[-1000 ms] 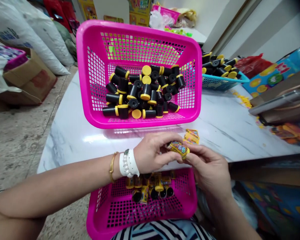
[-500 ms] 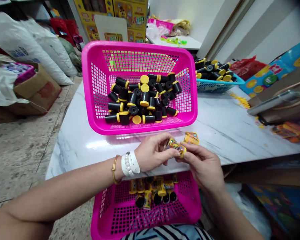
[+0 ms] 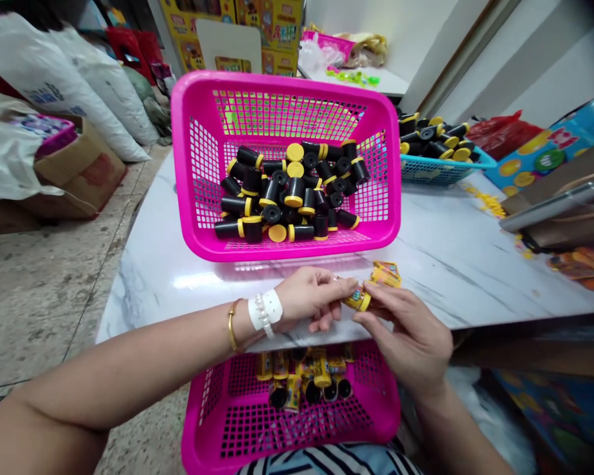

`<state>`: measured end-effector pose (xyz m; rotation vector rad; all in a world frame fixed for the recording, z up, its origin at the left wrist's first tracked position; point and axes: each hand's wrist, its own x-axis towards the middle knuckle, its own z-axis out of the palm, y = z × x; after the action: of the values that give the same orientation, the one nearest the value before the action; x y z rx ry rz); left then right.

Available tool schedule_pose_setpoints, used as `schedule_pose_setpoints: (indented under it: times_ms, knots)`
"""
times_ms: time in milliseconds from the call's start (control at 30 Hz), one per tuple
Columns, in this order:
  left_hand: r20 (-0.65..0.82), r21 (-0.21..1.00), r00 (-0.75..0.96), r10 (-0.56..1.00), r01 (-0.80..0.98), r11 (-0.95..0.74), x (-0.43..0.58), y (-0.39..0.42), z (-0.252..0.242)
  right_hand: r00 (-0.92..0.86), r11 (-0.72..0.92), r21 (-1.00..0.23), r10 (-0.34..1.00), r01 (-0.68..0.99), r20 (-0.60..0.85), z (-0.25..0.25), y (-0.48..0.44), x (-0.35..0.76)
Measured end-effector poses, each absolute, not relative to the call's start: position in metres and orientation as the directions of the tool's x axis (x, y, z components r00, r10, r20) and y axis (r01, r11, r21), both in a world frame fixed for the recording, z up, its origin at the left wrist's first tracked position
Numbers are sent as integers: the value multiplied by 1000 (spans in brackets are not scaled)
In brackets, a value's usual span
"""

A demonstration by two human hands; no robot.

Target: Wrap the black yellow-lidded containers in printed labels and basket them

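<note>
Yellow-capped, a small labelled tube [image 3: 357, 301] sits pinched between the fingertips of the left hand [image 3: 313, 300] and the right hand [image 3: 410, 336], just over the near edge of the marble bench [image 3: 450, 257]. The label looks to be getting pressed round it. Loose labels [image 3: 386, 274] lie just beyond; bare black tubes [image 3: 287, 198] fill the pink basket [image 3: 287, 82]. Finishing the wrap calls for a firm, even rub along the seam.

small yellow-labelled tube [image 3: 357, 300] between fingers

text: none legible | yellow cartons [image 3: 276, 28]: print blurred | white sack [image 3: 54, 86]: print blurred
</note>
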<state>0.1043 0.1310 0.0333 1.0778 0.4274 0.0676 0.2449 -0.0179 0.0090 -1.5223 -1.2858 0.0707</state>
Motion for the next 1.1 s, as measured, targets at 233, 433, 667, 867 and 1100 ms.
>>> schedule_pose_setpoints:
  times_ms: [233,433,667,867,1100]
  knots:
    - [-80,983,883,463,-6,182,100,122,33,596,-1,-990,799,-138,-83,18,-5,228]
    - [15,999,884,467,-28,21,97,116,30,445,-84,-890,843,-447,-303,34,-3,230]
    - [-81,986,899,431,11,164,101,127,35,561,68,-975,825,-213,-65,26,2,238]
    - [-53,997,909,414,25,72,99,132,37,630,92,-977,753,190,193,21,-9,239]
    - [75,995,920,385,-95,34,97,129,38,595,58,-998,803,-27,31,18,-12,233]
